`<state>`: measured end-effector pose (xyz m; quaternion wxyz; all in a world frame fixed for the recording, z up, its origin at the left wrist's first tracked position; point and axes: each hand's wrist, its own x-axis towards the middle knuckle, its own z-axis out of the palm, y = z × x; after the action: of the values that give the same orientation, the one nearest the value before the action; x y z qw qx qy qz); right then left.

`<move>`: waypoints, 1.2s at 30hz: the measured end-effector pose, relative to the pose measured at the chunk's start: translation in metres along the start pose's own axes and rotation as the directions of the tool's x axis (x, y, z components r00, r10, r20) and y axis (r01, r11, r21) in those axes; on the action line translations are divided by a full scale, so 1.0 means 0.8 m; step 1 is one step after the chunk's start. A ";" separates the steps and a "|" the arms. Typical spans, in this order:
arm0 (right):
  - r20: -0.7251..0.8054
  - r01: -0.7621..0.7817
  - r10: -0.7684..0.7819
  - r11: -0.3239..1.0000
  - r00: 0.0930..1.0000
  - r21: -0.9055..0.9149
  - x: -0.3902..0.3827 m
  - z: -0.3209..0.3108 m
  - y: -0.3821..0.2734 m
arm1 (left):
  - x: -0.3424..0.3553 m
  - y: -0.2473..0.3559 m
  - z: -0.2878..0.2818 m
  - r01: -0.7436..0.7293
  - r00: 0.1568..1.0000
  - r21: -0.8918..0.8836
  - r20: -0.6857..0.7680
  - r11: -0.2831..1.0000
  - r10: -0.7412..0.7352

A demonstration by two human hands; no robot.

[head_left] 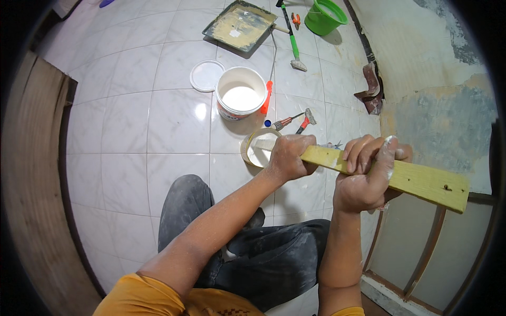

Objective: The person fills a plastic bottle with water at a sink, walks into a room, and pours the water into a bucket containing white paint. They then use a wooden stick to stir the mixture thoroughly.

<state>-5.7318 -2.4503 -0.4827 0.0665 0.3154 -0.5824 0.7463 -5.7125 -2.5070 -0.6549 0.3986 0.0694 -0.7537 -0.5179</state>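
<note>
Both of my hands are closed around a long yellow-painted wooden stick [429,181]. My left hand [291,157] grips it lower down, just above a small round tub [245,149]. My right hand [366,181] wraps the stick farther up, with white smears on its thumb. The stick slants up to the right, and its whitened lower end reaches into the white paint-like stuff in the tub. Just beyond the tub stands a larger white bucket [226,105], uncovered, with white stuff inside. Its likely lid, a white disc [205,76], lies beside it.
At the back lies a smeared roller tray [211,32]. Near it are a green-handled scraper [294,50], orange pliers [297,21] and a green bucket [321,22]. A red-handled roller frame [266,97], a small scraper [304,124] and a blue cap [268,123] lie close to the tub. A patchy wall [437,121] rises at right.
</note>
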 end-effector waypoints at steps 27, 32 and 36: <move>0.059 0.133 -0.119 0.908 0.991 -0.398 -0.007 0.021 0.009 | 0.012 0.004 0.013 -0.033 0.984 -0.072 -0.175 0.997 0.020; 0.043 0.084 -0.073 0.846 0.996 -0.527 0.006 0.023 0.009 | 0.001 0.025 0.015 0.160 0.980 -0.195 -0.087 0.968 -0.179; -0.053 -0.140 0.130 0.926 0.990 -0.351 0.011 0.022 -0.007 | -0.011 0.034 0.000 0.151 0.988 -0.042 -0.007 0.988 -0.151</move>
<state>-5.7295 -2.4667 -0.4714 0.0791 0.2466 -0.7264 0.6366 -5.6980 -2.4901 -0.6365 0.3632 0.1206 -0.7334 -0.5618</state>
